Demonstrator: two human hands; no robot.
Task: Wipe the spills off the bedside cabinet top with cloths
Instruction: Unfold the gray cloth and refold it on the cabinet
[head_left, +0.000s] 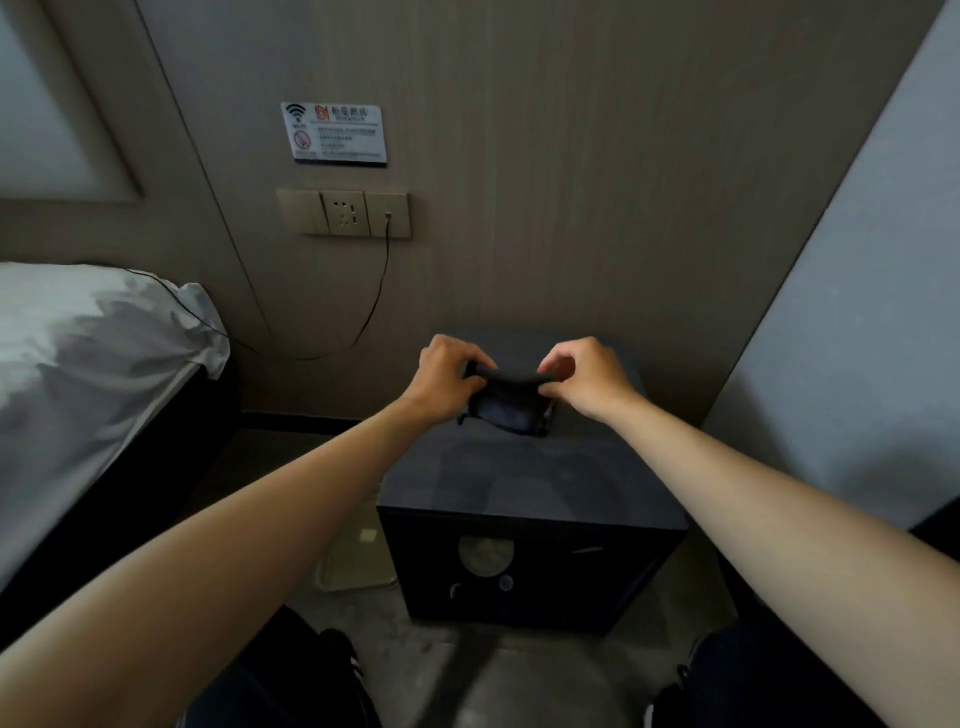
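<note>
A dark bedside cabinet (524, 478) stands against the wall in the middle of the view, its flat top dull and faintly streaked. Above the far half of the top I hold a small dark cloth (506, 408) stretched between both hands. My left hand (447, 376) pinches its left upper edge. My right hand (584, 376) pinches the right upper edge. The cloth hangs down in a fold, its lower edge close to the cabinet top; whether it touches is unclear.
A bed with white bedding (88, 374) lies at the left. Wall sockets (344, 213) with a black cable (374, 306) and a sign (335, 134) are behind. A pale wall panel (852, 332) closes the right. A light mat (358, 564) lies on the floor.
</note>
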